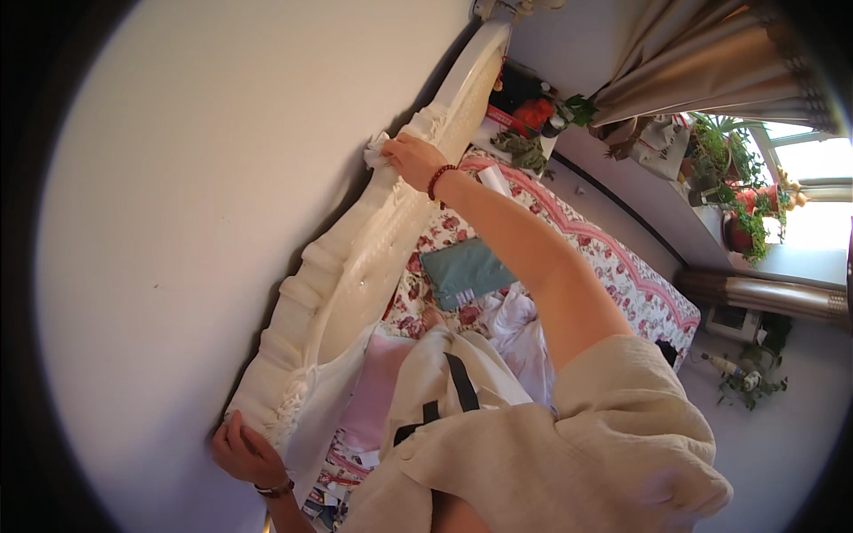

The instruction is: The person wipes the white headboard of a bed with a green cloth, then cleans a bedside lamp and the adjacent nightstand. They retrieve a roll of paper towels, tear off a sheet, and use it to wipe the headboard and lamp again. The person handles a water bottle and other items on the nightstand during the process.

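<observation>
A cream headboard with a tufted panel and carved trim runs diagonally along the wall. Pale, rippled cloth lies along its top edge. My right hand, at the upper part of the headboard, grips a bunched, whitish part of this cloth between thumb and fingers. Down at the lower end, my left hand has its fingers curled on the cloth's edge beside a carved ornament; its fingertips are partly hidden. Between my hands the cloth lies in uneven folds.
Floral bedding bears a teal pillow, a pink pillow and rumpled whitish fabric. My bare foot is on the bed. Small items crowd a bedside table. Potted plants stand by the window, near brown curtains.
</observation>
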A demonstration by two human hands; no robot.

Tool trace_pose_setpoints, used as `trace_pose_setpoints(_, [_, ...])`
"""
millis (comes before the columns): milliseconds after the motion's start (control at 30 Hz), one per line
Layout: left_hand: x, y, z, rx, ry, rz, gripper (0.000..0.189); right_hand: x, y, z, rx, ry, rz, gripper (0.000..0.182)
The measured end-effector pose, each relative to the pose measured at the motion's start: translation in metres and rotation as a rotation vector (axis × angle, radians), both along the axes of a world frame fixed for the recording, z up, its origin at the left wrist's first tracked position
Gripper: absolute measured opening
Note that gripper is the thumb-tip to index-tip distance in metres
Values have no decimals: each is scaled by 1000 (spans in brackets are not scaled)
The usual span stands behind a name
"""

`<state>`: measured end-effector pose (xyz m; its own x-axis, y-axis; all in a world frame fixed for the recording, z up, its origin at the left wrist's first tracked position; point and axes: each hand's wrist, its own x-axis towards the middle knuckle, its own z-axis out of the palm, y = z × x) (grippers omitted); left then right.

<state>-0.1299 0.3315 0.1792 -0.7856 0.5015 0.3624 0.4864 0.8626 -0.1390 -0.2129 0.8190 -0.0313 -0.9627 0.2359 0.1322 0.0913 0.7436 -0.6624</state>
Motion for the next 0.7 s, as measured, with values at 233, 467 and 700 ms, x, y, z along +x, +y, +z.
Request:
trace_pose_setpoints(233, [7,-5,0,31,-3,5,21,32,22,29,46,-193,85,15])
trace_pose_setpoints(467, [5,-4,-2,85,-24,-61,20,48,-102,14,-442,-12,-13,17])
trace_pose_setpoints(700, [1,-6,3,131,-57,-142,20,75,-64,-1,-226,-200,-94,16])
